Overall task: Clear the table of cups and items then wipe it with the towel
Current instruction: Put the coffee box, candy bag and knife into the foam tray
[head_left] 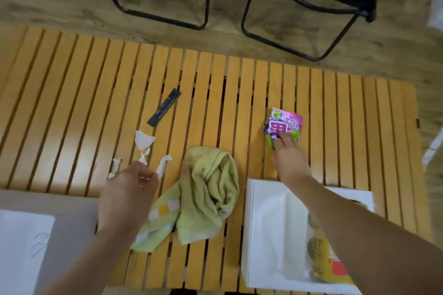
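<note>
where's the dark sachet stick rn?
In the head view, the dark sachet stick lies left of centre on the slatted table, beyond the torn paper scraps, apart from both hands.

Orange slatted table (79,93); green towel (206,189) with white-and-yellow checks; purple packet (284,124); dark blue sachet (164,109); white box (271,230).

On the orange slatted wooden table (79,93), wide bare slats are lying open from 9 to 12 o'clock. The crumpled yellow-green towel (208,189) is blocking the centre. Torn white paper scraps (143,139) and a dark flat stick packet (164,109) are cluttering 10 o'clock. A white open box (273,227) is filling 4 o'clock, a purple snack pouch (284,124) sitting at 2 o'clock.
</note>
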The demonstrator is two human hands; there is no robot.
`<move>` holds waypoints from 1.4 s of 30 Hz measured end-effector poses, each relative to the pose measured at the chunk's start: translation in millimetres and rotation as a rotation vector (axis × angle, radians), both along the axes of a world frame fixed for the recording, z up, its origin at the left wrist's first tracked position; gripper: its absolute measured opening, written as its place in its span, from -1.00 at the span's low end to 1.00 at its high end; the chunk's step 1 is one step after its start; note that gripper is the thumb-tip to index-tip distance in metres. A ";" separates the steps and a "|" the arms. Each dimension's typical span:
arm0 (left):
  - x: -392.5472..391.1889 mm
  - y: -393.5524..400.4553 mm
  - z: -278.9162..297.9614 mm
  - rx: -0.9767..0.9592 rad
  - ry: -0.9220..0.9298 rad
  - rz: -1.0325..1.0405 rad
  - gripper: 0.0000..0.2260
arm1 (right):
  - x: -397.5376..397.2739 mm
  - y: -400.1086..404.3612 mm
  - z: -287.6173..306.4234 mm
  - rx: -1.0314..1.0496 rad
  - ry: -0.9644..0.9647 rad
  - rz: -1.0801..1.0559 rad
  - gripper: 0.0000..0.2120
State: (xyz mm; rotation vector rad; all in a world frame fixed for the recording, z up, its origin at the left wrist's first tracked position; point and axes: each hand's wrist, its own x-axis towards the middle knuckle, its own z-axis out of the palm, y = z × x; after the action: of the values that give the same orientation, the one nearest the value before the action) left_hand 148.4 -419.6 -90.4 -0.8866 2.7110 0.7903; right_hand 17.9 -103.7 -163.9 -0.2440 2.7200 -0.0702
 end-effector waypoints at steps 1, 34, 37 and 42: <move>-0.6 1.4 -1.5 0.025 0.004 -0.030 -0.90 | -0.4 1.2 4.1 -0.140 0.015 -0.098 -0.61; 4.9 -85.6 74.0 0.493 0.482 0.754 -0.73 | 61.9 -69.5 65.5 -0.567 -0.259 -0.185 -0.89; 17.4 -112.6 77.0 0.465 0.549 0.801 -0.80 | 34.8 -136.4 60.3 -0.360 -0.166 0.190 -0.89; 39.5 -115.1 63.1 0.462 0.515 0.826 -0.65 | -5.1 -240.4 46.6 -0.055 -0.035 0.579 -0.66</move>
State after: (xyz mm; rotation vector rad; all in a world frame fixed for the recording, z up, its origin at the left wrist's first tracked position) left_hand 187.9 -534.7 -27.3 -1.8937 2.2496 1.9231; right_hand 12.8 -344.1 -117.4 -1.0174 2.5066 0.0162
